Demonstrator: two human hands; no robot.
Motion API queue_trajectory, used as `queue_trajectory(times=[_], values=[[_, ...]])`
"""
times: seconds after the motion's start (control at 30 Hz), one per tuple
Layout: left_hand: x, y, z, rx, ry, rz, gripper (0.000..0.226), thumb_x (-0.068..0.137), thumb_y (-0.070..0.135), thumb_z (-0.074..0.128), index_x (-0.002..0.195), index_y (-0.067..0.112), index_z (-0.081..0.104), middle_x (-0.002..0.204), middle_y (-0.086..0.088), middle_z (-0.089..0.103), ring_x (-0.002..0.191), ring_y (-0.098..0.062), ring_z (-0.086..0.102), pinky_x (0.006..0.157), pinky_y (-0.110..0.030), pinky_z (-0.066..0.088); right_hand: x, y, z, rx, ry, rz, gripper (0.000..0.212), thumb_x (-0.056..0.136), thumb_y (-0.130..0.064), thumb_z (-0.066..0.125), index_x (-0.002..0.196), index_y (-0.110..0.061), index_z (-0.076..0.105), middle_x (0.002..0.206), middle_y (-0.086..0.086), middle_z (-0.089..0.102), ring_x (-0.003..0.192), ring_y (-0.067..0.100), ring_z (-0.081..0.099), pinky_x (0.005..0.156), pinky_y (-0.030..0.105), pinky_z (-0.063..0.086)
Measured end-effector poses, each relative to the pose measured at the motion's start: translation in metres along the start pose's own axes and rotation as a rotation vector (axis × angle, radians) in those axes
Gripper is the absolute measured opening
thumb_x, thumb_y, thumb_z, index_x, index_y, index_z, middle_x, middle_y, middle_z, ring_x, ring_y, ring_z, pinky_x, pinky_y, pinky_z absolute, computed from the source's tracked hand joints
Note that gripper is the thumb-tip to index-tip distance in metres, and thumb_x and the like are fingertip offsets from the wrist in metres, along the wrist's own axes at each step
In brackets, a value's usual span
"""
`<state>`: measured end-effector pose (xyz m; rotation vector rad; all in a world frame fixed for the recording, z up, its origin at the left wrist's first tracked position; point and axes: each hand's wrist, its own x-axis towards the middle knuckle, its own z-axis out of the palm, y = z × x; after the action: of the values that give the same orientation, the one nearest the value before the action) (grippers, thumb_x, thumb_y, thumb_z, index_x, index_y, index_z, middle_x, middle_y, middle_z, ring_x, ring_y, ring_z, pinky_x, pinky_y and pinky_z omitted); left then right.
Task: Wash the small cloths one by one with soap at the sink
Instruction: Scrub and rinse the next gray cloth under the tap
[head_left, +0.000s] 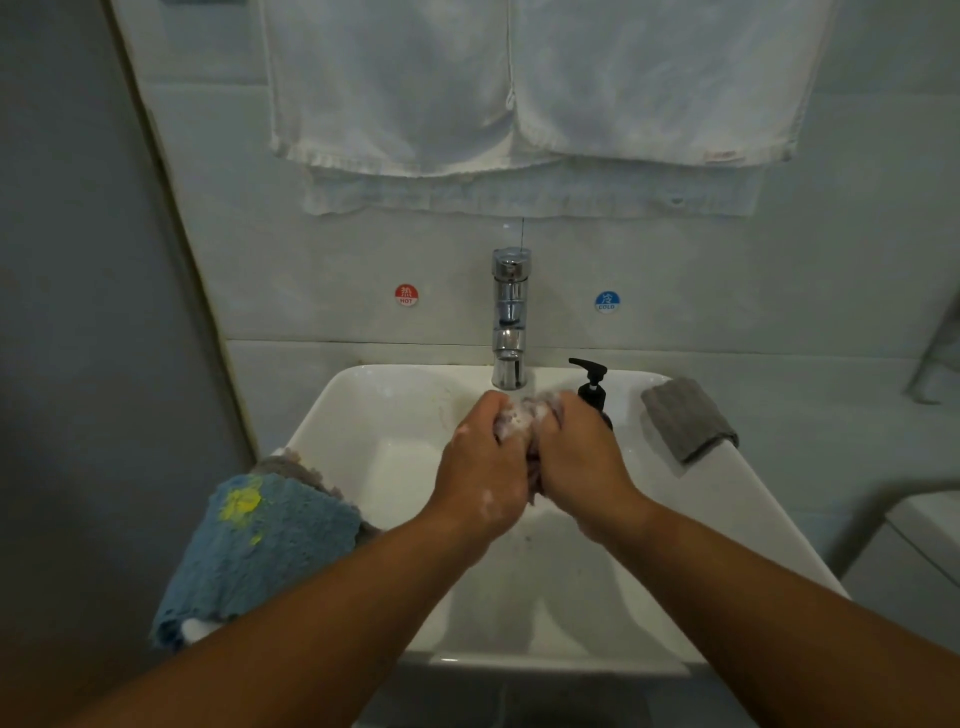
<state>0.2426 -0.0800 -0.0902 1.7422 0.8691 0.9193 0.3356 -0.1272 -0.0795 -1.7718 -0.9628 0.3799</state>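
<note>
— What surrounds us, starting with the biggest thing?
— We face a pale tiled wall (779, 291), and a darker grey panel (78, 312) closes off our left side. White towels (519, 88) hang in overlapping layers across the top of that wall.
— And under them?
— We stand over a white sink (363, 415), a squarish basin whose rear rim meets the wall. Our two bare forearms reach in over its near edge.
— What do we see on the rim?
— On the left rim a blue cloth (260, 545) with a yellow stain drapes over the edge, and a greyish cloth (296, 465) peeks out beneath its far end. On the right rear corner a folded grey cloth (688, 418) lies flat.
— Where are our hands?
— Our left hand (480, 467) and right hand (582, 462) meet over the middle of the basin, just below the spout. Both sets of fingers are curled tight around a small cloth (524, 415), bunched and foamy between them. We see suds on the back of the left hand too.
— And the small things?
— A chrome tap (510, 317) stands upright at the centre rear, with a black pump bottle (592, 387) just to its right, partly behind our right hand. On the wall a red hot sticker (406, 295) sits left of the tap and a blue cold sticker (607, 302) sits right of it. We cannot tell whether water is running.
</note>
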Motion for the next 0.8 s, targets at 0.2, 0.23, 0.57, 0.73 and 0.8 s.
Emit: queue_trajectory(times=[0.2, 0.23, 0.57, 0.73, 0.8], values=[[0.012, -0.006, -0.01, 0.013, 0.08, -0.051, 0.016, 0.107, 0.023, 0.044, 0.104, 0.03, 0.058, 0.101, -0.007, 0.067, 0.091, -0.029, 0.068, 0.074, -0.047, 0.063, -0.018, -0.006, 0.002, -0.014, -0.099, -0.129, 0.013, 0.108, -0.031, 0.042, 0.105, -0.025, 0.053, 0.091, -0.005, 0.06, 0.08, 0.014, 0.066, 0.062, 0.025, 0.06], [0.009, -0.007, -0.008, 0.002, 0.036, -0.062, 0.015, 0.108, 0.024, 0.045, 0.107, 0.029, 0.058, 0.103, -0.008, 0.066, 0.091, -0.029, 0.068, 0.067, -0.041, 0.063, -0.011, -0.006, -0.001, 0.006, -0.073, -0.117, 0.011, 0.108, -0.029, 0.043, 0.106, -0.025, 0.054, 0.093, -0.005, 0.06, 0.081, 0.012, 0.065, 0.062, 0.024, 0.059], [0.02, -0.011, -0.019, -0.009, 0.055, -0.077, 0.021, 0.101, 0.009, 0.055, 0.096, 0.025, 0.067, 0.101, -0.013, 0.068, 0.082, -0.028, 0.069, 0.054, -0.033, 0.058, -0.006, 0.001, -0.003, 0.011, -0.123, -0.081, 0.008, 0.104, -0.028, 0.052, 0.104, -0.025, 0.06, 0.099, -0.002, 0.064, 0.091, 0.016, 0.067, 0.077, 0.039, 0.063], [0.018, -0.009, -0.022, -0.151, -0.072, -0.078, 0.012, 0.097, 0.008, 0.065, 0.101, 0.017, 0.071, 0.101, -0.017, 0.07, 0.082, -0.027, 0.073, 0.057, -0.027, 0.057, 0.004, 0.007, -0.008, 0.107, -0.096, 0.088, 0.011, 0.104, -0.02, 0.053, 0.107, -0.019, 0.064, 0.098, 0.01, 0.07, 0.075, 0.018, 0.072, 0.062, 0.03, 0.061], [0.025, -0.012, -0.028, -0.136, 0.007, -0.089, 0.018, 0.094, 0.002, 0.065, 0.096, 0.018, 0.073, 0.102, -0.016, 0.071, 0.086, -0.029, 0.073, 0.062, -0.035, 0.062, -0.002, 0.008, -0.005, 0.213, -0.191, 0.13, 0.008, 0.102, -0.013, 0.057, 0.108, -0.014, 0.064, 0.096, 0.014, 0.071, 0.069, 0.021, 0.074, 0.057, 0.026, 0.057]])
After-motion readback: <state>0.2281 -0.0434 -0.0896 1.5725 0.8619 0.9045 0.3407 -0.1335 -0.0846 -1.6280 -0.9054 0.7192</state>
